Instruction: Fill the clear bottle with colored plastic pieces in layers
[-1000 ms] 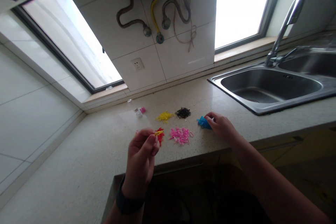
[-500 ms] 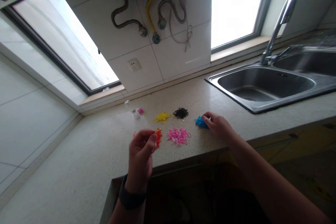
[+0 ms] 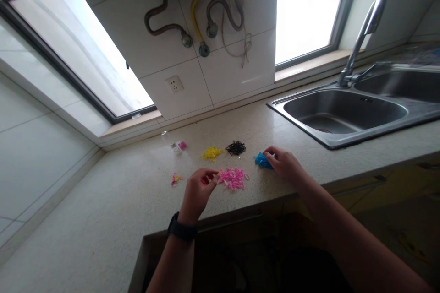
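Small heaps of tiny rubber bands lie on a speckled countertop (image 3: 113, 201): yellow (image 3: 211, 153), black (image 3: 235, 148), blue (image 3: 261, 160), pink (image 3: 233, 177) and red (image 3: 205, 180). My left hand (image 3: 198, 191), a dark band on its wrist, is down on the red heap with fingertips pinched; the heap is mostly hidden under it. My right hand (image 3: 285, 165) rests at the blue heap with fingers curled on its right edge. A tiny mixed pink and yellow cluster (image 3: 175, 178) lies to the left.
A steel double sink (image 3: 347, 114) with a tall tap (image 3: 360, 32) fills the right of the counter. A small clear and pink item (image 3: 178, 146) sits near the back wall. Pipes and a wall socket (image 3: 173, 84) hang between two bright windows. The counter's front edge runs under my wrists.
My left hand has dropped from in front of me to the counter at the red heap. The yellow band it pinched no longer shows. My right hand stayed at the blue heap.
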`<state>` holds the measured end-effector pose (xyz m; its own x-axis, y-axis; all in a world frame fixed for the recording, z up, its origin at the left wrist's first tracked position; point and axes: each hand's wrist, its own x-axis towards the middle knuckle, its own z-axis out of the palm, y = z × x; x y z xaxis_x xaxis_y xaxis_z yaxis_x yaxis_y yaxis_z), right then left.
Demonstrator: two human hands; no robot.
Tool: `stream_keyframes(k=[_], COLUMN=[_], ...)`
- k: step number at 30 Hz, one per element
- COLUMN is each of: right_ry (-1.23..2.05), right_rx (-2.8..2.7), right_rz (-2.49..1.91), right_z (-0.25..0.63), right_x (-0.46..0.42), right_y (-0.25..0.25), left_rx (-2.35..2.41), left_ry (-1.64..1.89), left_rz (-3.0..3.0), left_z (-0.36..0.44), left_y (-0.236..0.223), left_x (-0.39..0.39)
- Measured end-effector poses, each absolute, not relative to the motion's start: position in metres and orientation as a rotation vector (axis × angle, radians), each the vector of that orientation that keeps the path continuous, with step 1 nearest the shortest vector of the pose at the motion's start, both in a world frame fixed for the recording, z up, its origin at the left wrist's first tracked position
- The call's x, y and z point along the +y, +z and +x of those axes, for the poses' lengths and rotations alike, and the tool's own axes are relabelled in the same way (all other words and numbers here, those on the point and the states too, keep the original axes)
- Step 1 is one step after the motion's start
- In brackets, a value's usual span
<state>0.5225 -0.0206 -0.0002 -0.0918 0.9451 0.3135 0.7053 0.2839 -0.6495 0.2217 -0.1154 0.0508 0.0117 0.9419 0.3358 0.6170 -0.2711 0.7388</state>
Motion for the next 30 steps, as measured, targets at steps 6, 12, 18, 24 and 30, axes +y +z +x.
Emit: stream_keyframes(k=[6, 12, 18, 24, 30], right_ry=[0.431, 0.441, 0.469, 0.496, 0.507], right_rx=[-1.858, -1.843, -1.832, -1.823, -1.823], right_rz=[-1.499, -1.523, -1.524, -1.509, -1.518], right_z=[0.522, 0.522, 0.523, 0.525, 0.526], right_x=[-0.020, -0.016, -0.015, -0.012, -0.011], right_y=[0.000, 0.001, 0.002, -0.002, -0.003], left_rx=[1.773, 1.932, 1.931, 2.022, 2.094], left_ry=[1.062, 0.884, 0.880, 0.856, 1.041], left_rz=[2.014, 2.096, 2.223, 2.206, 2.071], left_z=[0.212, 0.216, 0.211, 0.164, 0.059], left_y=[0.041, 0.033, 0.029, 0.053, 0.051], left_x=[-0.079, -0.042, -0.046, -0.072, -0.079])
